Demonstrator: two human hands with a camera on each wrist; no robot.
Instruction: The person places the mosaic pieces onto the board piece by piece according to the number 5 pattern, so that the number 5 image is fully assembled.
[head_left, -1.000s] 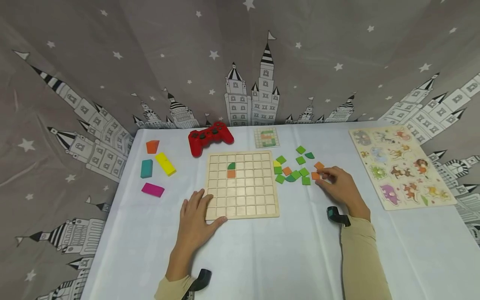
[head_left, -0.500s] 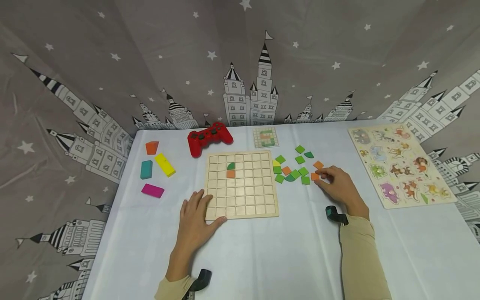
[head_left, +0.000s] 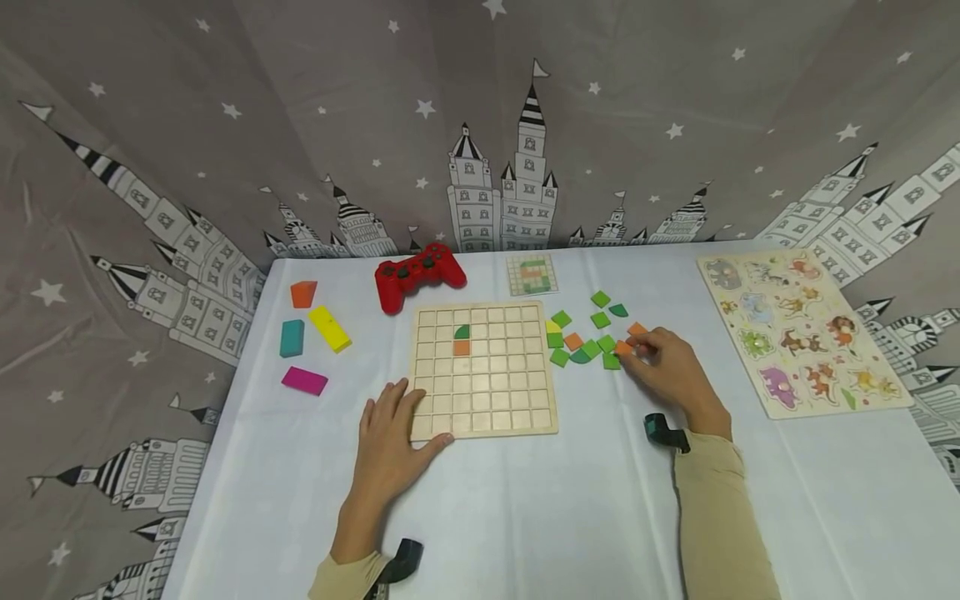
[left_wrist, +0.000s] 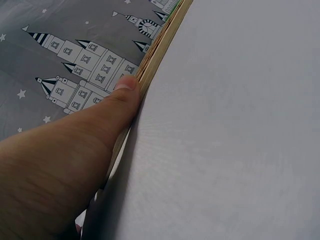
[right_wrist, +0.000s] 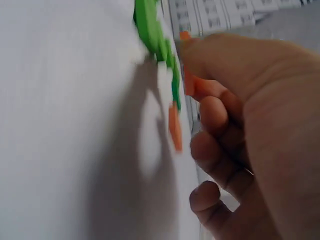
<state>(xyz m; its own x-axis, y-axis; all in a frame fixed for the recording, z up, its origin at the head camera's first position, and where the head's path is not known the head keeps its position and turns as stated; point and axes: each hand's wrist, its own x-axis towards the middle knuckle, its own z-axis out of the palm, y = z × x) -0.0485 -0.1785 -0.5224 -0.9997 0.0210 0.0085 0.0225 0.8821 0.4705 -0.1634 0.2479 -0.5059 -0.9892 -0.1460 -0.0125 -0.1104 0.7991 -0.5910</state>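
The left hand (head_left: 390, 437) lies flat, palm down, fingers straight and spread, pointing away from the person, thumb stretched out to the right. Its forearm runs back to the near edge, in a beige sleeve with a black wrist mount. The right hand (head_left: 670, 367) is farther out and to the right, knuckles up, its fingers (right_wrist: 215, 112) curled under and thumb and fingertips pinched together at the left. Its sleeved forearm angles back towards the person.

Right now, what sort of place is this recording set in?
Probably a staged tabletop play area: a white-covered table before a castle-print curtain, with a wooden grid board, an animal puzzle and a red game controller.
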